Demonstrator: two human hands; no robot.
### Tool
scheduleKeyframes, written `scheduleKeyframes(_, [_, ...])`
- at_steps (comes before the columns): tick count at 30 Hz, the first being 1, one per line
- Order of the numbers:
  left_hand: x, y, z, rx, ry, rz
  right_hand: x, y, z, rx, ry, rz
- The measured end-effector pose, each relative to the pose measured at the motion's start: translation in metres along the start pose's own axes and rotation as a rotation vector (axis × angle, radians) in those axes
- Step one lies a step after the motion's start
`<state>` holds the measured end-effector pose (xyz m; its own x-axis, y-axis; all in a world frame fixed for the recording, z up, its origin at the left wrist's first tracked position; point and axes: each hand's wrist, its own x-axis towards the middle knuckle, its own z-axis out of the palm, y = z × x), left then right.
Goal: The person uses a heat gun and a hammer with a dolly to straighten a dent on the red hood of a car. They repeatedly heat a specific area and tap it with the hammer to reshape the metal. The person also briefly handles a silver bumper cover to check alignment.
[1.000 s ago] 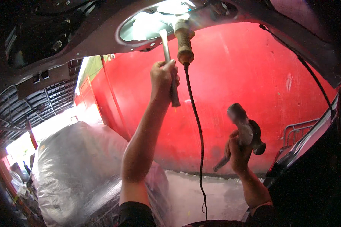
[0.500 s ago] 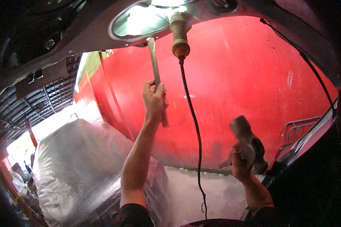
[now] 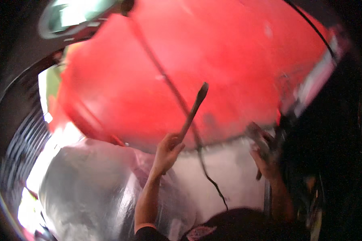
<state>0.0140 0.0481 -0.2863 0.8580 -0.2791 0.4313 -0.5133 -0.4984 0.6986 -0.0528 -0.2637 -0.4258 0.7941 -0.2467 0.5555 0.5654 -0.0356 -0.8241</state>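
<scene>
1. The left hand was closed around a chisel, its fingers and thumb wrapped about the lower part of the bar.
2. Most of the chisel stuck out above those fingers, tilted up and to the right, its wider end uppermost and apart from the red wall beyond.
3. The right hand gripped a hammer, with the head just above the fist and a short bit of handle showing below the fingers; blur hid the exact place of each finger.
4. The two hands were well apart, the chisel and hammer not touching.
5. From a lamp handle at the upper edge, a dark cable ran down and crossed behind the chisel in the view.
6. A dark metal panel arched over the upper left, a bright oval opening in it.
7. Clear plastic sheeting covered a large bulky shape to the left, beside the pale floor.
8. A pinkish patch on the dark shirt looked like a print, too blurred to read.
</scene>
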Motion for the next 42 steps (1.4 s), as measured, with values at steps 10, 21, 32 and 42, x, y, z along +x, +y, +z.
scheduleKeyframes(10, [-0.033,-0.091,0.168,0.335,-1.143,0.266,-0.136,0.07,-0.003,-0.653,-0.014,0.017])
scheduleKeyframes(21, [-0.072,-0.085,0.297,0.034,-1.163,0.766,-0.263,0.074,-0.059,-0.342,0.184,0.914])
scheduleKeyframes(32, [-0.21,-0.297,0.175,0.528,-1.558,-0.132,-0.363,0.109,-0.224,-0.934,0.871,0.827])
scheduleKeyframes(42, [-0.232,-0.097,0.467,0.096,-1.478,-0.07,-0.444,0.093,-0.317,-1.276,0.989,0.934])
